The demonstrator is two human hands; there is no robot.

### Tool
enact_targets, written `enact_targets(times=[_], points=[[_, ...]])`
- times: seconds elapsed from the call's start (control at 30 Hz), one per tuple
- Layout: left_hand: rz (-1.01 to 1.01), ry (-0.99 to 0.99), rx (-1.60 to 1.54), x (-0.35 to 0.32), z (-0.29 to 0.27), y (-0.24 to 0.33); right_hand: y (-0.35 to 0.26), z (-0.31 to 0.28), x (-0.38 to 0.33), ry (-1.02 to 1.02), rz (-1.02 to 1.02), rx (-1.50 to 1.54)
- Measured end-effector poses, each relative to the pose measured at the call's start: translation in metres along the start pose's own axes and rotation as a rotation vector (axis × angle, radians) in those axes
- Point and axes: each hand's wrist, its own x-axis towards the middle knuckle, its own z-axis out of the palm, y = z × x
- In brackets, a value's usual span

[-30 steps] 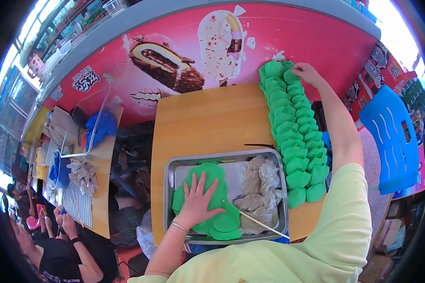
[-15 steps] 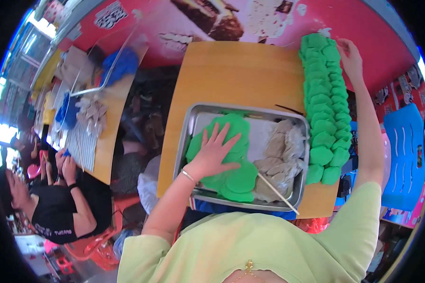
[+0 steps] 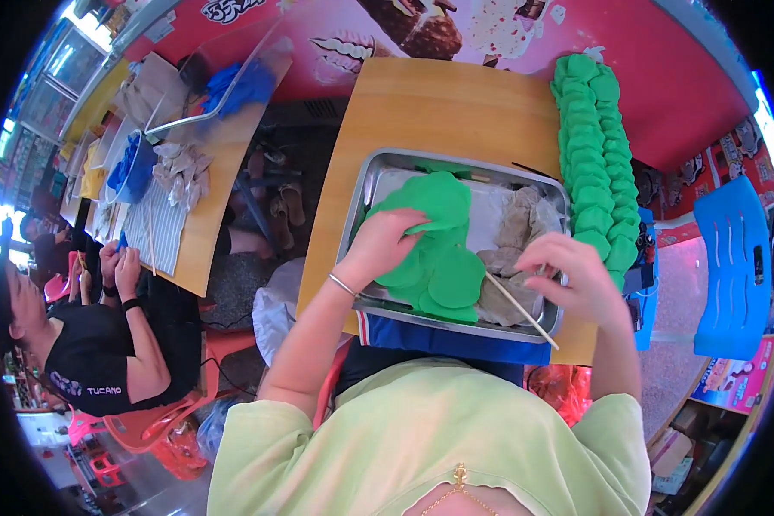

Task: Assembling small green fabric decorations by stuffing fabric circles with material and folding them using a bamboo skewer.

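Note:
A metal tray [image 3: 490, 206] on the wooden table in front of me holds overlapping soft green discs [image 3: 443, 275] that look like modelling clay. My left hand [image 3: 389, 242] is over the pile's left side, its fingers pinching the edge of a green disc; the fingertips are partly hidden. Above the right end of the tray hangs my right hand [image 3: 569, 271], fingers curved and apart, with nothing visible in them. Below it lie grey-brown lumps [image 3: 494, 301], partly under clear plastic. A thin pale stick [image 3: 525, 313] slants across the tray's near rim.
Two long rows of overlapping green discs [image 3: 589, 181] run along the table's [image 3: 447, 103] right edge. To the right stands a blue slotted chair [image 3: 731, 267]. At left, a person in black [image 3: 103, 353] handles something blue beside another table [image 3: 206, 215] with cloths and a bucket.
My right hand has come from the far end of the green rows back over the tray. My left hand, previously spread flat on the discs, has curled at an edge. The view has shifted.

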Motion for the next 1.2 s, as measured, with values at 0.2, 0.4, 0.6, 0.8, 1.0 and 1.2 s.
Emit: enact_targets(times=[0.2,0.4,0.6,0.8,1.0,1.2], points=[[-0.380,0.081,-1.142,-0.021,-0.003,0.045,-0.014,0.061,0.005,0.350,0.208,0.337],[-0.393,0.083,-1.344,-0.037,0.006,0.059,-0.011,0.100,0.023,0.416,0.237,0.470],[-0.475,0.226,-1.387,-0.040,0.005,0.059,0.006,0.107,0.018,0.366,0.327,0.366],[-0.129,0.292,-0.040,-0.051,0.000,0.027,0.005,0.100,0.011,0.395,0.391,0.434],[0.002,-0.051,0.201,-0.072,-0.004,0.034,0.006,0.091,0.007,0.445,0.349,0.625],[-0.198,0.073,-1.240,-0.052,-0.002,0.074,-0.014,0.101,0.002,0.415,0.313,0.684]])
